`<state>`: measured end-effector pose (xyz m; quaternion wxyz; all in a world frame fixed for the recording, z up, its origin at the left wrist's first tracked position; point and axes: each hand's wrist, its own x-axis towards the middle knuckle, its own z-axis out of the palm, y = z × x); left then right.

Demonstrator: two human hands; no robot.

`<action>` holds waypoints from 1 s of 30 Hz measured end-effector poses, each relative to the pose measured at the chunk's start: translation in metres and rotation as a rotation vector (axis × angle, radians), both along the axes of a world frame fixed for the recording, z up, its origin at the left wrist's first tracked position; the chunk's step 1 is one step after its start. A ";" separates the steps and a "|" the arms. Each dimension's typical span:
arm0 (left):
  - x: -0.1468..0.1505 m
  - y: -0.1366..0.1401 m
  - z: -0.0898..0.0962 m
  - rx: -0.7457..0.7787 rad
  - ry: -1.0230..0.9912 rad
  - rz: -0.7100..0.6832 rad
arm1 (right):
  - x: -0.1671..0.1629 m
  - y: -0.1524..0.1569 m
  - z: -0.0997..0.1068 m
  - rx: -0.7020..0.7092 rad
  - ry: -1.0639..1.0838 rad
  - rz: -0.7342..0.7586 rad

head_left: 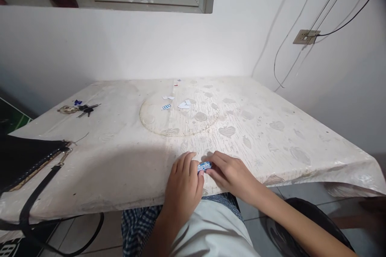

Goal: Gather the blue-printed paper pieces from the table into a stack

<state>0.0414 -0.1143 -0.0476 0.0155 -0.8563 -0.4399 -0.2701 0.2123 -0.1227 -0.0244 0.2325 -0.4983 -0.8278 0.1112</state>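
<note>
A small blue-and-white patterned piece (204, 166), which looks like folded paper, is held between my two hands just above the table's near edge. My left hand (185, 174) grips its left end, with the thumb in front and the fingers curled behind. At its right end, my right hand (227, 170) pinches it between thumb and fingertips. Farther back on the table lie several small white paper pieces (183, 105). Beside them is a blue-and-white striped piece (166, 107).
A pale patterned plastic cloth covers the table (120, 128). Keys (87, 108) lie at the left, behind a black bag (27, 158) whose strap (39, 196) hangs over the front edge. A wall outlet (306, 37) with cables is at the right. A black round stool (313, 225) stands below.
</note>
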 end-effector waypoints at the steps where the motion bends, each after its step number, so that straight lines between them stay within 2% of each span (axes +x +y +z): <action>1: 0.000 0.000 0.000 -0.009 -0.019 -0.003 | 0.001 0.001 -0.001 -0.029 0.041 0.010; 7: 0.000 -0.002 0.002 -0.037 -0.060 0.002 | 0.002 0.005 -0.008 -0.138 0.217 0.009; 14: 0.004 -0.004 0.006 -0.024 0.157 0.025 | 0.003 0.007 -0.004 -0.213 0.247 0.000; 20: 0.005 -0.005 0.007 -0.016 0.204 0.057 | 0.004 0.009 -0.006 -0.314 0.389 0.034; 24: 0.006 -0.006 0.007 -0.023 0.235 0.068 | 0.002 0.004 -0.011 -0.264 0.414 -0.025; 27: 0.005 -0.007 0.007 -0.033 0.254 0.068 | 0.005 0.005 -0.004 -0.261 0.383 -0.050; 30: 0.005 -0.007 0.006 -0.029 0.256 0.068 | 0.009 0.032 0.011 -0.189 0.378 -0.086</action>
